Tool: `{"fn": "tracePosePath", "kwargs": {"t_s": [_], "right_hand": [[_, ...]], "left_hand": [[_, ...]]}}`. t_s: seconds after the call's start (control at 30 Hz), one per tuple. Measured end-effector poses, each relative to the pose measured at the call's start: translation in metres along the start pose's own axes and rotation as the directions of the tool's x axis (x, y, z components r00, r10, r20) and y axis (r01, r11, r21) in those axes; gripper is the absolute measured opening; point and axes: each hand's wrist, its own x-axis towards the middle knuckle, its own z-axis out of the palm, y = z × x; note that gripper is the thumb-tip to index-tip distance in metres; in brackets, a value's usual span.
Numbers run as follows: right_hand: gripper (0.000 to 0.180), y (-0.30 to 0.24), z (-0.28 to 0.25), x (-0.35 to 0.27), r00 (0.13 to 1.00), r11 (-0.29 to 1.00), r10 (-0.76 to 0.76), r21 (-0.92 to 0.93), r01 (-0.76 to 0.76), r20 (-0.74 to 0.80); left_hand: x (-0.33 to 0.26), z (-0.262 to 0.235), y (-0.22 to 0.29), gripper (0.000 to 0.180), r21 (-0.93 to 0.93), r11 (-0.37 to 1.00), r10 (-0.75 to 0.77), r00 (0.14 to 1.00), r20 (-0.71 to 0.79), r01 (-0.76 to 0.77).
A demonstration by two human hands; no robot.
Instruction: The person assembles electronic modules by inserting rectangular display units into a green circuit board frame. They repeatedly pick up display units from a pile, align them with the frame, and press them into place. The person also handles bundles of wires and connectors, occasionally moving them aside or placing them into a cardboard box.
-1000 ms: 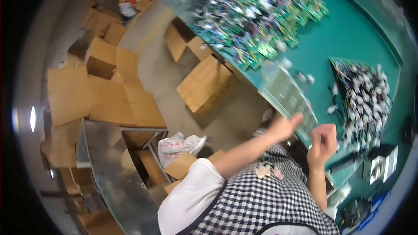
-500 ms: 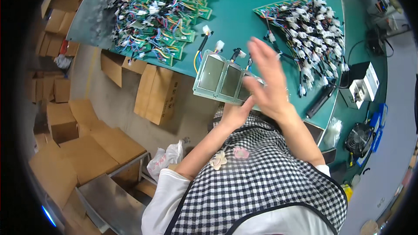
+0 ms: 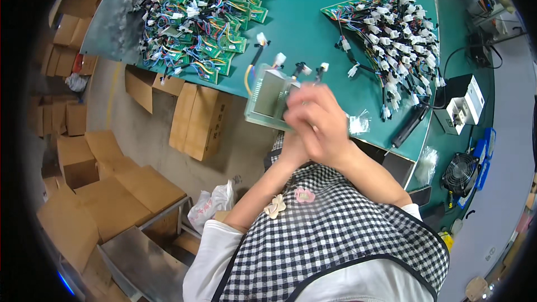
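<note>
A silvery metal box (image 3: 267,98) with short wires and white plugs sticking out of its top sits tilted at the near edge of the green table (image 3: 305,28). My right hand (image 3: 316,122) is closed over the box's right end and is motion-blurred. Just below it is my left hand (image 3: 292,152), mostly hidden by the right one, so its grip is unclear. Both forearms rise from my checked apron.
A heap of green circuit boards with coloured wires (image 3: 196,17) lies far left on the table, a fan of black harnesses with white plugs (image 3: 391,28) to the right. A black tool (image 3: 408,126), white device (image 3: 464,103) and fan (image 3: 461,170) sit at right. Cardboard boxes (image 3: 198,120) cover the floor.
My view swung from the floor boxes back over the table. My hands, open and apart above the metal box half a second ago, have come together on its right end.
</note>
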Motion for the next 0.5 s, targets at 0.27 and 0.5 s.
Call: {"fn": "tracePosePath", "kwargs": {"t_s": [0.27,0.5], "right_hand": [[0.048,0.021,-0.031,-0.019,0.959,0.963,0.251,-0.068,-0.261,-0.130],[0.031,0.028,0.004,0.024,0.980,0.984,0.010,-0.174,-0.046,-0.201]], "left_hand": [[0.021,-0.016,0.010,0.025,-0.295,0.936,-0.216,0.975,-0.048,0.193],[0.011,0.017,-0.017,0.048,0.181,0.982,0.019,0.985,0.173,-0.050]]}}
